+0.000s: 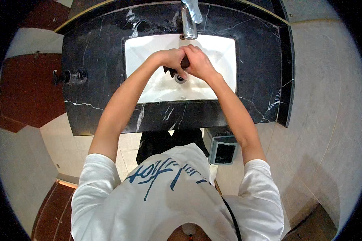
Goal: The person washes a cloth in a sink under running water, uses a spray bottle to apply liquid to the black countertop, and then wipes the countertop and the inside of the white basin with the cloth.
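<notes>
My left hand (172, 57) and my right hand (200, 62) meet over a white rectangular washbasin (150, 87). Between them is a small, crumpled dark item (185, 62), probably a cloth. Fingers of both hands close around it, and part of it hangs out below my left hand. Just beneath my hands lies the round drain (179, 80), partly covered by a finger. A chrome faucet (190, 28) reaches over the basin's back edge, beyond my fingertips. I cannot tell whether water runs from it.
Black marble countertop (175, 116) with white veins surrounds the basin, with a raised edge on the right. A clear glass or dispenser (76, 75) stands at its left end. Below the counter, right of my legs, is a grey bin (224, 152). A tiled wall (316, 78) rises at right.
</notes>
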`<state>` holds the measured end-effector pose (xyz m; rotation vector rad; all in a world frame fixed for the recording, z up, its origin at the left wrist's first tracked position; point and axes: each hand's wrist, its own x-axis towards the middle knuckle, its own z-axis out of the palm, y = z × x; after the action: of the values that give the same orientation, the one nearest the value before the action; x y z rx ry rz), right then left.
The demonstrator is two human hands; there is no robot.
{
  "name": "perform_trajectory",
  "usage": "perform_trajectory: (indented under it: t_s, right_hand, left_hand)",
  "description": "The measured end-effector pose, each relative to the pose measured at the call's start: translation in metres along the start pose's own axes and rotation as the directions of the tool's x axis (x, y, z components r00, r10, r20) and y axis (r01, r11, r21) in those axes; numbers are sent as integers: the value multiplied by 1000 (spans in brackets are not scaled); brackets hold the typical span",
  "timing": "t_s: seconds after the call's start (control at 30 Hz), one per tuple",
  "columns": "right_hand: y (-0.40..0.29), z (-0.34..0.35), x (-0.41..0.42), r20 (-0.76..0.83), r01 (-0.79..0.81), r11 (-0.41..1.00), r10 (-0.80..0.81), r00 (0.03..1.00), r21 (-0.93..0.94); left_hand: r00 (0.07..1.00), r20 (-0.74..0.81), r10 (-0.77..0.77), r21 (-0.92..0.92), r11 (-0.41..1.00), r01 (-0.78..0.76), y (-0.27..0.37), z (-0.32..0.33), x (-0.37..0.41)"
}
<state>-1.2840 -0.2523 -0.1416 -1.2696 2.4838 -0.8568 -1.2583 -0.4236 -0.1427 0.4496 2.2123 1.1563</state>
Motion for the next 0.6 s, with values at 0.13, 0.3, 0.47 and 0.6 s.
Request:
perform_trajectory:
  t_s: [0.13,0.3,0.47,0.6]
  right_hand:
    - [-4,4,6,-74,-60,990,51,996,-125]
    - [15,-7,2,31,-164,986,164,986,-4]
    - [9,-19,15,337,-354,722,176,925,595]
    - [16,-9,15,345,-436,683,276,897,585]
  left_hand:
    - [932,-362,17,378,917,130,-10,13,7]
    - [867,-466,178,538,835,118,13,15,0]
    - [805,-363,469,838,542,62,8,10,1]
    - [841,-218,495,940,339,45,8,0,7]
